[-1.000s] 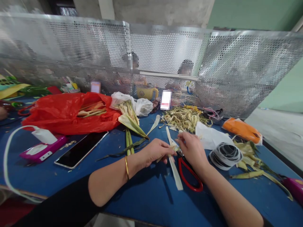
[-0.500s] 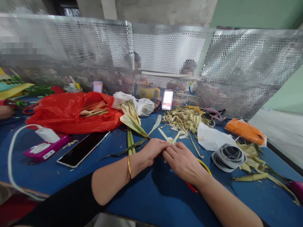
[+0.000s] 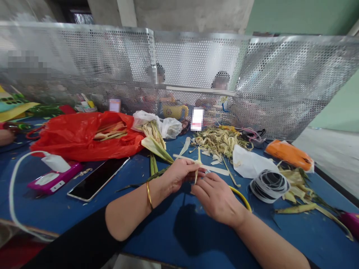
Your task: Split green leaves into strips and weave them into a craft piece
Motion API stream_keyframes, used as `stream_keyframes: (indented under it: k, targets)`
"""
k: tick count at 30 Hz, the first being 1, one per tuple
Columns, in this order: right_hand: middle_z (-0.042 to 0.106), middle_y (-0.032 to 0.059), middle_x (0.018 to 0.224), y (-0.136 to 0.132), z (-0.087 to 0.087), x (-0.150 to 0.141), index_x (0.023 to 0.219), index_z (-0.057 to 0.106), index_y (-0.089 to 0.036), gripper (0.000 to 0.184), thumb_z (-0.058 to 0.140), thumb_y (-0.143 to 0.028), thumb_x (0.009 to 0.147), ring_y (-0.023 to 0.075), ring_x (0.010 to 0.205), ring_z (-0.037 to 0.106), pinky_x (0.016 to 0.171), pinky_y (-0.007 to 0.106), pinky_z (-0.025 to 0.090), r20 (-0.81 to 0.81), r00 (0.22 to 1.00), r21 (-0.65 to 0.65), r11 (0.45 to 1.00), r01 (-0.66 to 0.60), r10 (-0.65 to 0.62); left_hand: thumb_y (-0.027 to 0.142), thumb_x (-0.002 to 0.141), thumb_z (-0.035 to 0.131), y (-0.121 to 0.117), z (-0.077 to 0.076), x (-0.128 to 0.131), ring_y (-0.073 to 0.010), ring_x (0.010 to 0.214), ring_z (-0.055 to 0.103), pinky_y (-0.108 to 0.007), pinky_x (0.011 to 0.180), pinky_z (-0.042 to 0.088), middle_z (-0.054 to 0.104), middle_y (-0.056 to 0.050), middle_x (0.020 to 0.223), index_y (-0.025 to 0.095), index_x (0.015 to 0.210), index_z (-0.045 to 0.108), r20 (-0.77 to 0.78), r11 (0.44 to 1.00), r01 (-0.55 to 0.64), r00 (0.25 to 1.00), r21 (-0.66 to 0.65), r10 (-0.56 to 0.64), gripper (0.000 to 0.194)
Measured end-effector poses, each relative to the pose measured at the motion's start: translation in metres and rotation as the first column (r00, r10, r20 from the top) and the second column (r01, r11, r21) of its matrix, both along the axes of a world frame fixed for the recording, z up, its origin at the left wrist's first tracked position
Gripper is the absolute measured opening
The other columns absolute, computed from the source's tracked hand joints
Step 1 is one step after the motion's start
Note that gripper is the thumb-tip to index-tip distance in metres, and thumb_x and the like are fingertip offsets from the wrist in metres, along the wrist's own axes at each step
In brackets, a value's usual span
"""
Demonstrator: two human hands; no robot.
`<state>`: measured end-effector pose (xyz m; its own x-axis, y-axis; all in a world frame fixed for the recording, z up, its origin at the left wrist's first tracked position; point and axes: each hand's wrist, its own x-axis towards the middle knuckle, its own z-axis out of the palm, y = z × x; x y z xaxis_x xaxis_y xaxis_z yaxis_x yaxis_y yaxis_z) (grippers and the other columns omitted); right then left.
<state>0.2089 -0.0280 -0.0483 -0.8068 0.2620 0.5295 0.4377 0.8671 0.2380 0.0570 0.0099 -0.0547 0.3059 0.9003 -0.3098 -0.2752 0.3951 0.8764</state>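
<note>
Pale husk-like leaf strips cross each other just above the blue table. My left hand, with a gold bangle at the wrist, pinches them where they cross. Close beside it, my right hand has its fingers curled together at the lower end of the upright strip. What exactly its fingertips grip is partly hidden. A yellow curved handle shows beneath my right wrist. Left of my hands lies a large green-white husk leaf on green stalks.
A phone, a purple power strip and a red bag of husks are on the left. Ahead lies a pile of shredded strips; a wire coil and orange packet are right. Perforated metal panels stand behind.
My hands have drawn slightly apart, the right moving down. The crossed strips, mostly covered by my fingers before, now show clearly and reach out on both sides.
</note>
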Motion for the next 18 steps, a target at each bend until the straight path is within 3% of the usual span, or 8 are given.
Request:
stream_keyframes:
  k: [7,11,14,16,18]
  targets:
    - [0.054,0.0019,0.063,-0.011,0.000,-0.005,0.078,0.058,-0.017,0.028,0.036,-0.012,0.095,0.0163,0.059,0.044,0.065,0.033,0.034,0.013,0.993,0.014,0.993,-0.114,0.114,0.024,0.073,0.075,-0.001,0.005,0.002,-0.0151,0.070,0.067,-0.024,0.066,0.052,0.072,-0.011,0.082,0.010,0.080,0.070,-0.037,0.998,-0.040,0.999,-0.055,0.038,0.017]
    - [0.062,0.0036,0.072,-0.005,0.003,-0.002,0.092,0.058,-0.015,0.020,0.038,-0.013,0.095,0.0167,0.067,0.053,0.073,0.033,0.037,-0.043,0.992,-0.068,0.990,-0.121,0.118,0.023,0.070,0.077,0.002,0.003,0.000,-0.0133,0.065,0.065,-0.023,0.065,0.051,0.072,-0.009,0.078,0.010,0.079,0.070,-0.043,0.998,-0.057,0.998,-0.013,0.056,0.018]
    - [0.067,0.0098,0.090,0.004,0.006,0.005,0.109,0.055,-0.014,0.021,0.043,-0.025,0.096,0.0211,0.083,0.058,0.077,0.035,0.038,-0.197,0.972,-0.089,0.990,0.113,-0.129,0.024,0.067,0.078,0.004,0.004,-0.004,-0.0124,0.063,0.064,-0.023,0.064,0.050,0.072,-0.008,0.077,0.010,0.081,0.071,-0.021,0.999,-0.041,0.999,0.020,0.041,0.021]
    - [0.066,0.0121,0.093,0.011,0.006,0.010,0.107,0.056,-0.015,0.025,0.044,-0.033,0.096,0.0243,0.085,0.059,0.076,0.036,0.037,-0.222,0.905,-0.125,0.931,0.343,-0.363,0.031,0.069,0.077,0.004,0.006,-0.005,-0.0133,0.065,0.064,-0.024,0.064,0.050,0.072,-0.009,0.080,0.010,0.083,0.071,-0.013,1.000,0.000,1.000,0.029,0.001,0.025]
    - [0.066,0.0093,0.080,0.017,0.003,0.013,0.093,0.059,-0.016,0.025,0.041,-0.033,0.096,0.0225,0.074,0.059,0.072,0.035,0.035,-0.135,0.862,-0.177,0.868,0.463,-0.488,0.040,0.072,0.073,0.003,0.007,-0.005,-0.0150,0.068,0.065,-0.025,0.064,0.050,0.072,-0.011,0.081,0.010,0.082,0.070,-0.027,0.999,0.030,0.999,0.025,-0.030,0.032]
